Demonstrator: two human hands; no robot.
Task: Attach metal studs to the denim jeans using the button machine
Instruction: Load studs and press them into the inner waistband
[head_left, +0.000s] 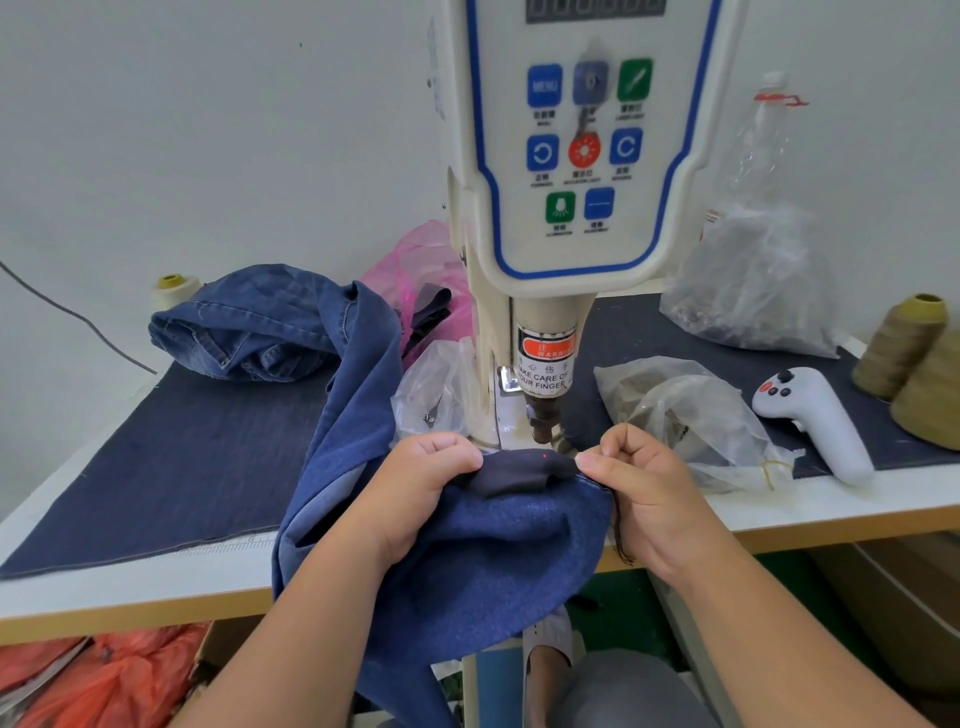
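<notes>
1. You are at the positioning step: the denim jeans (467, 545) hang over the bench (831, 506) edge directly in front of the button machine (540, 322), with a dark fold of the fabric lying just below its punch head.
2. Your left hand (415, 488) has its fingers curled, pinching the dark fold on the machine's left side.
3. Your right hand (644, 483) is curled too, thumb and forefinger nipping the fold's edge on the machine's right side, so the cloth is drawn flat between both hands.
4. A red laser dot (544, 456) sits on the fold, just in front of the punch, and seems to mark where the stud will land.
5. Next, I judge, you need to settle the intended spot under that dot and keep your fingertips wide of the punch, as the machine's warning label (545, 364) asks.
6. Whether a stud is already loaded cannot be seen.
</notes>
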